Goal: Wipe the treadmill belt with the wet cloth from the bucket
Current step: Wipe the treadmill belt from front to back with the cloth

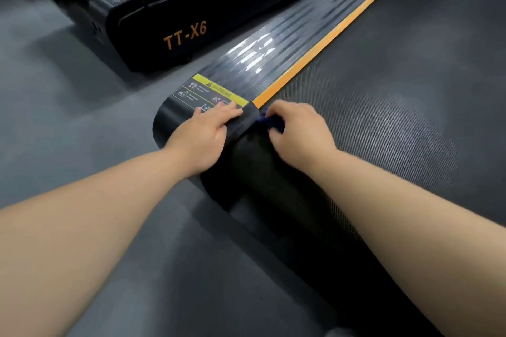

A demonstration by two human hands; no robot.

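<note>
Wiping near left corner of belt [383,123], cloth [271,121] gripped in right hand [299,133], left hand [204,135] flat on rail [273,44]. Next, likely: sweeping across.

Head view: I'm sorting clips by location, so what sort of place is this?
Probably a gym: a black treadmill with a dark textured belt and orange edge strip, a second black treadmill lettered TT-X6 beside it, and grey rubber-like flooring. The right hand grips a blue cloth at the belt's edge.
</note>
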